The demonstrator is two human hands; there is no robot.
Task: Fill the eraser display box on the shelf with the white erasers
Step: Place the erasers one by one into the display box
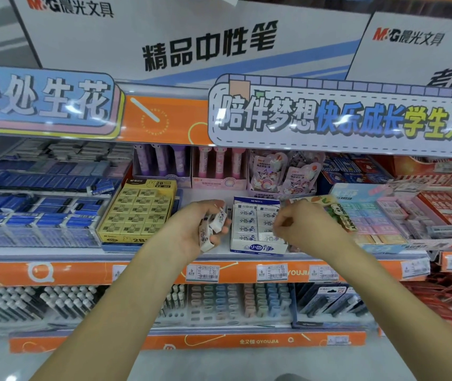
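At the centre of the frame, the display box sits on the shelf, nearly full. Several white erasers are clutched in the left hand. The right hand is curled over the box; whether anything is pinched cannot be told. Each eraser should be slotted flat, label up, into the remaining gap

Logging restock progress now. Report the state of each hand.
Left hand: closed around several small white rectangular erasers.
Right hand: fingers curled at the white and blue cardboard display box; whether it grips an eraser cannot be told.
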